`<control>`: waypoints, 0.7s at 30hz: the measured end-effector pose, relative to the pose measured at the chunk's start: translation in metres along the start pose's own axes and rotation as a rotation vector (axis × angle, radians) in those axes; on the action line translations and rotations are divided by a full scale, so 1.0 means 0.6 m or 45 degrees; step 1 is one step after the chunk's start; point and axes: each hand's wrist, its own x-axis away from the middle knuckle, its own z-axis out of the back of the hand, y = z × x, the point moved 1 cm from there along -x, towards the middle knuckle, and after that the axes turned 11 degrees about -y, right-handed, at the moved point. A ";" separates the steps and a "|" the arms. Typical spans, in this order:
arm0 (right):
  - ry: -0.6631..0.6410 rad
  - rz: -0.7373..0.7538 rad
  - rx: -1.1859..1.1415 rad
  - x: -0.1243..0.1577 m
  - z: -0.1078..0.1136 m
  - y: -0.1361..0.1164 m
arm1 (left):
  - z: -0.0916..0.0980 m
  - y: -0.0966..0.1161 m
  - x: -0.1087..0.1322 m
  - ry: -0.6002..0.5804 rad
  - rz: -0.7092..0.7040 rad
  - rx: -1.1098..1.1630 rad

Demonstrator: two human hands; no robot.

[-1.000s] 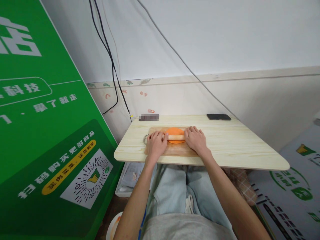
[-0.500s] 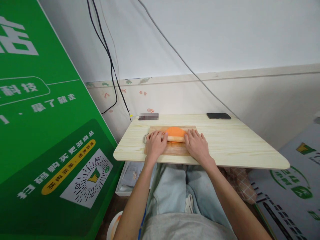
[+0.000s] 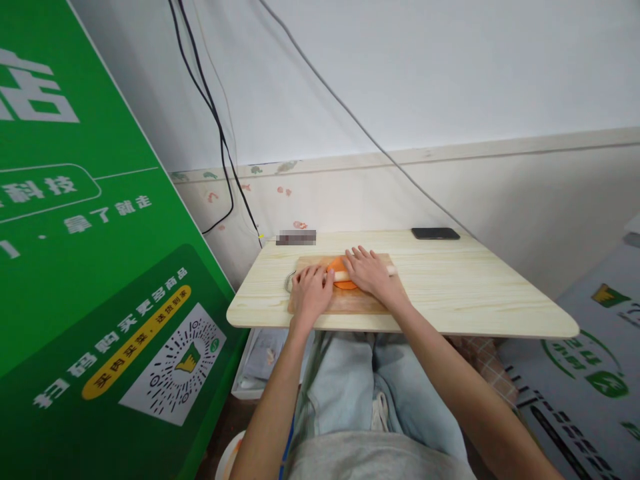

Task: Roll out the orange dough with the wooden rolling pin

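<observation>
A flat orange dough disc (image 3: 344,284) lies on a wooden cutting board (image 3: 350,303) on the small light-wood table (image 3: 475,293). A wooden rolling pin (image 3: 390,270) lies across the dough, running left to right. My left hand (image 3: 311,291) presses on the pin's left end, fingers flat. My right hand (image 3: 371,272) lies over the pin's middle and covers most of the dough, so the pin's right end sticks out past it.
A dark phone (image 3: 435,233) lies at the table's far edge, and a blurred-out item (image 3: 296,237) at the far left corner. A big green sign (image 3: 100,267) leans on the left. Cables (image 3: 220,133) hang down the wall. A white box (image 3: 260,360) sits under the table.
My right hand has slid left from the pin's right end onto its middle, over the dough. The pin rolled towards me, then back away. My left hand stayed on the left end.
</observation>
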 end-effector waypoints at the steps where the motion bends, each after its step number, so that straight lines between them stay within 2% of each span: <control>1: -0.005 0.000 0.003 0.001 0.003 -0.003 | 0.000 0.000 0.000 0.001 0.002 0.005; 10: 0.059 -0.026 0.033 0.072 -0.007 -0.028 | -0.002 0.001 0.000 0.012 0.019 0.038; 12: 0.050 -0.048 0.020 0.068 -0.005 -0.029 | -0.002 0.001 -0.001 0.011 0.017 0.032; 18: -0.074 -0.083 0.026 0.014 0.014 -0.016 | -0.003 0.001 0.001 0.021 0.022 0.016; 21: -0.040 -0.081 0.022 0.020 0.011 -0.019 | -0.002 0.001 0.002 0.023 0.020 0.023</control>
